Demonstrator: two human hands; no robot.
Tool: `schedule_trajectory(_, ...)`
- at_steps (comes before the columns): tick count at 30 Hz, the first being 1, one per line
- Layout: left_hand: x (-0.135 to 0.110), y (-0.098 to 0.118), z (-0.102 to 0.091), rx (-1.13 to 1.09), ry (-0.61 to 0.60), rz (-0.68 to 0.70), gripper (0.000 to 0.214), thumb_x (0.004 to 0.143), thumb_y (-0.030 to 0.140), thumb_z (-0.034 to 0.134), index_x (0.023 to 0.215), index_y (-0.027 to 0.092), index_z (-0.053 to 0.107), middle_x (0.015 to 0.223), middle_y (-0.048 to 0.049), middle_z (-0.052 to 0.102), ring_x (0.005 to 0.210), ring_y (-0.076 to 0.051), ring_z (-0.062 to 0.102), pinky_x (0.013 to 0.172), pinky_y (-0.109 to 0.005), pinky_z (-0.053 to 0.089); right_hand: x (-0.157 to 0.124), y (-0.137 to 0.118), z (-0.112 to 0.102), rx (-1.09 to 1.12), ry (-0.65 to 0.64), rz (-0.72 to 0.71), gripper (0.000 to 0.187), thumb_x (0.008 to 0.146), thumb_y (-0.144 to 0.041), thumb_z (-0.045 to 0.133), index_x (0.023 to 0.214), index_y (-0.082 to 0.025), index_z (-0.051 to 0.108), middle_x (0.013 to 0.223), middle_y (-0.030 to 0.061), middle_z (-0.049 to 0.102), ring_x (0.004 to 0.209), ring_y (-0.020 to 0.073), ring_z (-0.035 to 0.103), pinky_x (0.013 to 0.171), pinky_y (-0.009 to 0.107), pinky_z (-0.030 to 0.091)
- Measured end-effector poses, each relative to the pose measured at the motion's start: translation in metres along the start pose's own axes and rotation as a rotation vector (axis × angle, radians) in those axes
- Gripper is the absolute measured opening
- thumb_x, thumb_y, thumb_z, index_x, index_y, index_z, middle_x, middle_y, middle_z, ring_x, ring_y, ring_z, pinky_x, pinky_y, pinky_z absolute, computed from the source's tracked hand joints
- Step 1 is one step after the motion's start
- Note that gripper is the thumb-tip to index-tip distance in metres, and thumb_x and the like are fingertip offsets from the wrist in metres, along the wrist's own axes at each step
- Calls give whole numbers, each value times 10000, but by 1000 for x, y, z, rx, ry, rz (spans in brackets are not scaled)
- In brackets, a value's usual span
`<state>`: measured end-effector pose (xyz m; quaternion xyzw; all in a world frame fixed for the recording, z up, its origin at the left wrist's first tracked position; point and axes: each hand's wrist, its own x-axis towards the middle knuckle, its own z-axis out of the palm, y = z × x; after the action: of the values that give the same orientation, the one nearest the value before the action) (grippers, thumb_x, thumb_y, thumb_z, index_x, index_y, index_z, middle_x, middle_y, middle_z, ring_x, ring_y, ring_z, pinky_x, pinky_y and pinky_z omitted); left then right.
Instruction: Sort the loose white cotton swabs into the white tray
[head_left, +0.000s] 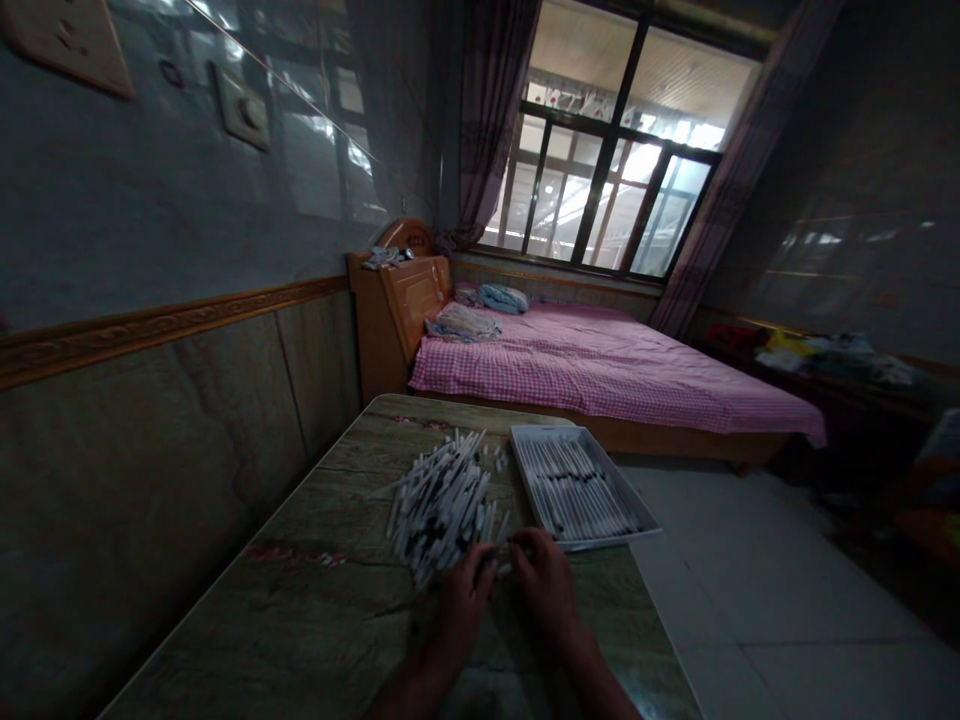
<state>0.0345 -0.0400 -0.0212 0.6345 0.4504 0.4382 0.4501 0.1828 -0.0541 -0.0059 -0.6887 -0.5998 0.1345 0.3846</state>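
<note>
A loose heap of white pens (442,500) lies on a marbled table (315,600). To its right a white tray (645,518) holds a neat row of the same pens (574,490). My left hand (465,595) and my right hand (546,580) meet at the near edge of the heap. Their fingers are curled and pinch a small dark-tipped pen part (504,548) between them. The light is dim and what exactly they hold is hard to make out.
The table stands along a tiled wall (150,420) on the left. Behind it is a bed (600,375) with a pink checked sheet and a wooden headboard, under a barred window (607,180). Pale floor tiles (772,590) lie to the right.
</note>
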Motion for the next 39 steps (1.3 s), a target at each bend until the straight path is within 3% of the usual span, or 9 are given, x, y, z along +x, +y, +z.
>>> schedule_trajectory(3, 0, 2, -1, 9, -14, -2, 354, 856, 458, 479, 976, 199, 690, 781, -61, 747, 698, -234, 680, 688, -340, 535, -2, 2, -1, 249, 54, 15, 193, 849, -328, 529, 849, -185, 659, 778, 50, 709, 734, 194, 674, 657, 263, 507)
schedule_trajectory(7, 0, 0, -1, 0, -10, 31, 315, 846, 404, 500, 990, 209, 702, 880, -78, 772, 805, -254, 706, 759, -362, 546, -3, -2, -8, 328, 55, 12, 219, 840, -373, 550, 844, -189, 669, 771, 51, 718, 734, 199, 680, 659, 273, 515)
schedule_trajectory(11, 1, -4, 0, 0, 3, 42, 291, 830, 373, 526, 996, 224, 714, 980, -84, 778, 932, -269, 706, 849, -386, 537, -4, -8, -16, 318, 36, -24, 183, 829, -349, 574, 832, -194, 670, 766, 42, 713, 723, 191, 673, 656, 267, 509)
schedule_trajectory(17, -1, -1, 0, 13, -34, 40, 316, 832, 363, 503, 1019, 206, 705, 1006, -89, 771, 948, -256, 702, 876, -383, 529, -5, -6, -21, 298, 19, -46, 147, 844, -295, 560, 862, -197, 668, 781, 39, 707, 721, 186, 667, 647, 258, 495)
schedule_trajectory(24, 1, 0, -1, -4, -2, -10, 360, 856, 442, 445, 982, 195, 673, 925, -86, 767, 852, -250, 706, 786, -356, 535, -11, -2, -14, 82, -45, -171, 123, 802, -172, 533, 806, -199, 652, 757, 32, 679, 702, 172, 636, 630, 234, 428)
schedule_trajectory(33, 3, -4, -1, 14, -12, -7, 312, 842, 447, 493, 872, 190, 667, 818, -55, 747, 802, -241, 687, 738, -325, 517, -15, -11, -9, 138, -23, -260, 117, 822, -182, 534, 780, -199, 642, 722, 15, 663, 664, 149, 620, 610, 212, 418)
schedule_trajectory(39, 5, -3, 1, -53, 19, -17, 313, 820, 460, 513, 867, 189, 662, 814, -57, 746, 796, -247, 688, 749, -342, 527, -17, -12, -9, 265, -49, -189, 119, 821, -202, 566, 842, -197, 683, 777, 29, 693, 710, 165, 646, 653, 225, 464)
